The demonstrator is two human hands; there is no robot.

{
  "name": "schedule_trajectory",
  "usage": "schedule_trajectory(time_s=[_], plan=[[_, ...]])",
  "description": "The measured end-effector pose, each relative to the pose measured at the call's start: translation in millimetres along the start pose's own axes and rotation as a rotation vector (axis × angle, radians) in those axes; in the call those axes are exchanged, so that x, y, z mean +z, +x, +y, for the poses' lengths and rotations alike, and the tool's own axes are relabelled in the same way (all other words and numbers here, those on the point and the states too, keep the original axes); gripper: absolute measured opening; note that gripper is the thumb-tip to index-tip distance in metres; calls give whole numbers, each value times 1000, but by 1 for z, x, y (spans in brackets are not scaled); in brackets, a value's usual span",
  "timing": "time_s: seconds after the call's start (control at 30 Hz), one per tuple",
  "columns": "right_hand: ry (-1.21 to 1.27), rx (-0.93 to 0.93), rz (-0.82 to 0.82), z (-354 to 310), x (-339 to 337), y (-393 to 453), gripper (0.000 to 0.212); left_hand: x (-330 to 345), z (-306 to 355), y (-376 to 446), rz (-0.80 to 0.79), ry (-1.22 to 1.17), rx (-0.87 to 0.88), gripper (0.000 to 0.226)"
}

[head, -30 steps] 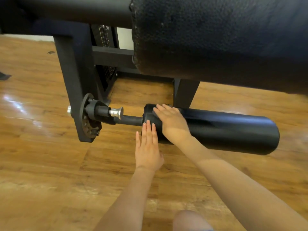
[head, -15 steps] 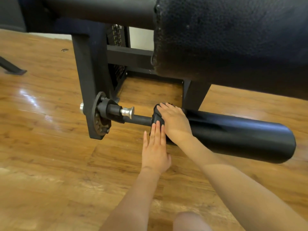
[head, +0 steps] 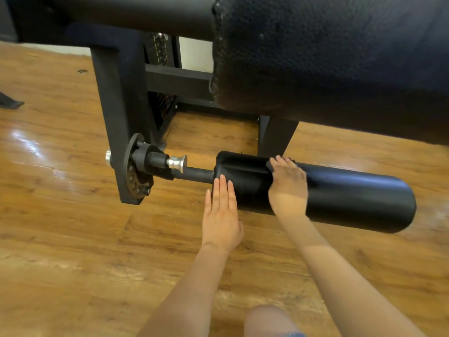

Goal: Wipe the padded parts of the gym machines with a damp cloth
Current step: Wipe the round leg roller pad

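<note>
The right hand (head: 288, 183) presses a dark cloth (head: 270, 164) flat against the top of the black roller pad (head: 340, 198), fingers straight; only a cloth edge shows past the fingertips. The left hand (head: 222, 212) lies released, fingers straight, fingertips touching the pad's end nearest the frame post (head: 116, 113). The seat pad (head: 328, 57) hangs above both hands.

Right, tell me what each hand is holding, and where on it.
The right hand presses a dark cloth flat onto the top of the roller pad; only the cloth's edge shows. The left hand holds nothing, its straight fingers resting against the pad's near end.
</note>
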State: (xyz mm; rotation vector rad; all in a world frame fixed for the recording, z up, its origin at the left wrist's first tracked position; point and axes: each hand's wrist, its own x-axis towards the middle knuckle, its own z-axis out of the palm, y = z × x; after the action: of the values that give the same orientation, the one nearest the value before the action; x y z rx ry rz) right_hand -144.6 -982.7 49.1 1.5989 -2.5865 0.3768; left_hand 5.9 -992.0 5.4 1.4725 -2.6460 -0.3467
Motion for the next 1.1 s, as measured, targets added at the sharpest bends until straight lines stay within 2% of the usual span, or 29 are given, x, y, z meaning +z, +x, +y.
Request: schedule_trajectory(time_s=[0.13, 0.27, 0.37, 0.47, 0.57, 0.67, 0.73, 0.83, 0.9, 0.97, 1.1], plan=[[8, -124, -49, -7, 4, -6, 57, -4, 12, 12, 129, -79, 25, 88], [3, -138, 4, 46, -1, -15, 57, -8, 25, 20, 100, -31, 29, 90], [25, -37, 18, 94, -14, -27, 52, -3, 21, 12, 52, -9, 43, 97], [10, 61, 111, 142, -22, -43, 51, -1, 13, 5, 18, 18, 67, 96], [64, 287, 159, 181, -24, -45, 52, 0, 13, 1, -10, 48, 63, 96], [80, 503, 220, 179, -26, -34, 50, 3, 11, 0, -33, 78, 62, 97], [34, 550, 184, 153, -24, -24, 50, 4, 8, -2, -47, 109, 73, 97], [-40, 318, 121, 89, -18, -11, 47, 7, 5, -5, -60, 129, 77, 97], [-20, 123, 56, 48, -9, -8, 52, 8, 7, -6, -61, 126, 66, 100], [15, 14, -24, 25, -1, -7, 61, 8, 11, -6, -53, 124, 49, 100], [22, -31, -37, 62, -7, -8, 64, 6, 19, -3, -11, 88, 31, 93]])
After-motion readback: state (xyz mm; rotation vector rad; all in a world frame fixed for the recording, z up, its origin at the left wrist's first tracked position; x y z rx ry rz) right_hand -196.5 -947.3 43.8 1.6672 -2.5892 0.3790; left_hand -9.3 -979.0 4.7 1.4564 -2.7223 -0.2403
